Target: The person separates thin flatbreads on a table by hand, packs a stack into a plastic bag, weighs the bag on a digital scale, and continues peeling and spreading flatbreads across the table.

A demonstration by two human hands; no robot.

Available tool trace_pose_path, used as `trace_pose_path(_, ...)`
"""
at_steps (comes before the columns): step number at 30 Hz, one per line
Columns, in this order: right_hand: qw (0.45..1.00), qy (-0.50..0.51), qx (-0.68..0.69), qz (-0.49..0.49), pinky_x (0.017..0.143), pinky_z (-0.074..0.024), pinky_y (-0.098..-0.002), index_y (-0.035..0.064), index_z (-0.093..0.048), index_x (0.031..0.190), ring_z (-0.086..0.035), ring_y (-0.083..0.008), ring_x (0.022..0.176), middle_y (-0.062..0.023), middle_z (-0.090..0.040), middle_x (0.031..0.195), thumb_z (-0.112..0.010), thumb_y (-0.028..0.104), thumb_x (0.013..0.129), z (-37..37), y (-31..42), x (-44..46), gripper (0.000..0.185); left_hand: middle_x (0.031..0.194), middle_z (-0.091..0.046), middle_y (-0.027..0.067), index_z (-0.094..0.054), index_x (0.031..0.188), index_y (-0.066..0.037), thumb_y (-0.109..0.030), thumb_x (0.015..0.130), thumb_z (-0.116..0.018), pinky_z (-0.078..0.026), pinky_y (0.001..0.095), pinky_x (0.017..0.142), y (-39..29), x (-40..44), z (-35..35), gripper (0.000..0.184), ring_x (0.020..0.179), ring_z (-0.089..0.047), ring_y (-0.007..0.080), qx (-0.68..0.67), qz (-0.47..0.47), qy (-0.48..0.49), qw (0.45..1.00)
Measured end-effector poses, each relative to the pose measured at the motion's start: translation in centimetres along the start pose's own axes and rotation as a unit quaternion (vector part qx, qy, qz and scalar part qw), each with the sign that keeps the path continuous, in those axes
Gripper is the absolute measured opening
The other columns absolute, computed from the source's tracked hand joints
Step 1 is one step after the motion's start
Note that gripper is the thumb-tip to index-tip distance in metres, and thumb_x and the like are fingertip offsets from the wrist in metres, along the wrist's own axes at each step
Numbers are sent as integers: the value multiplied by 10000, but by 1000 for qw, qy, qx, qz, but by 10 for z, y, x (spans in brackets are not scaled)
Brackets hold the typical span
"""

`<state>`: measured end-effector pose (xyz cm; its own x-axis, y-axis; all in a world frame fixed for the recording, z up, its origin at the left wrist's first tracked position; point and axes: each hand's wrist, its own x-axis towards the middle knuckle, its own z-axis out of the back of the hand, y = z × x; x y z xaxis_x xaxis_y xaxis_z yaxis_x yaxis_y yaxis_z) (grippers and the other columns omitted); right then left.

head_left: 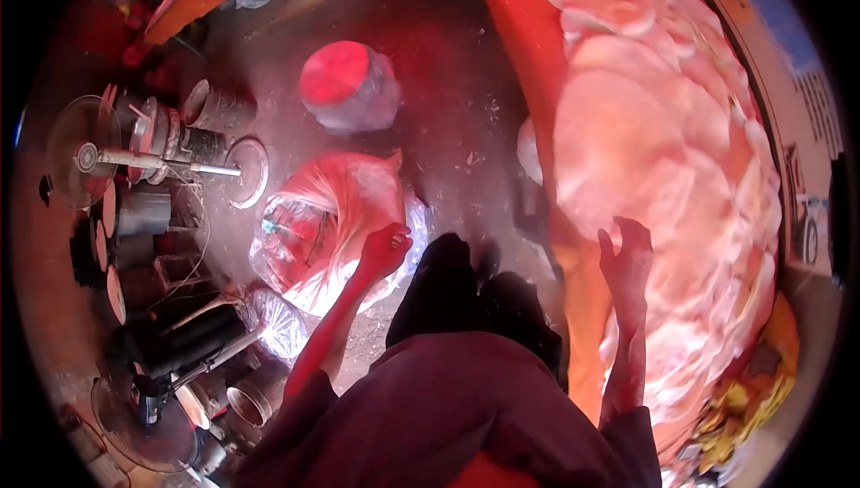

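My left hand point(385, 251) is in front of a large bulging plastic bag point(345, 192), its fingers curled in. Whether anything is in those fingers, or whether they touch the bag, I cannot make out. The bag is partly see-through, with reddish contents and a pale twisted sheet over its top. On the right, my right hand point(627, 259) is held over the near edge of a broad heap of thin, pale round discs point(636, 120), thumb apart from the fingers and nothing visible in it. The discs overlap on an orange-covered raised surface point(580, 309).
A round drum-like bundle with a red top point(336, 74) stands on the floor ahead. Along the left are pedestal fans point(143, 421), metal pots point(143, 210) and a weight-plate-like round base point(246, 172). Yellow cloth or wrapping point(748, 407) lies at the lower right.
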<state>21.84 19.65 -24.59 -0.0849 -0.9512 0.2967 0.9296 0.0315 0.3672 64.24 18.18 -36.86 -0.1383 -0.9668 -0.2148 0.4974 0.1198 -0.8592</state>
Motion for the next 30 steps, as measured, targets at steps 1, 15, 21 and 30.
trace_pose_path(1,1000,-2,-26,15,805,-476,-446,12,-595,1069,-561,-383,918,-181,-608,999,-713,160,775,-10,-10,17,350,765,-662,91,-637,982,-29,-119,837,-651,-521,281,673,1,16,8,171,720,-653,177,1,22,0,1000)
trace_pose_path(15,961,178,-131,-167,662,-500,-433,45,-680,867,-630,-340,737,-144,-669,775,-722,328,768,-71,15,209,303,833,-677,98,-644,995,-44,-186,837,-667,-533,305,678,76,362,102,213,748,-662,179,-77,60,51,994)
trace_pose_path(21,904,159,288,-273,679,-522,-261,-18,-659,1010,-657,-144,733,-86,-692,825,-690,171,847,-144,79,411,252,811,-659,70,-628,1025,-30,-173,878,-648,-512,275,674,15,491,148,206,721,-629,136,-155,18,77,985)
trace_pose_path(30,736,90,565,-362,659,-529,-282,53,-602,1076,-639,-152,737,-51,-651,889,-608,261,890,-287,29,691,280,897,-632,65,-589,1094,-3,-141,895,-630,-515,268,687,-33,669,184,245,774,-617,134,-277,111,69,952)
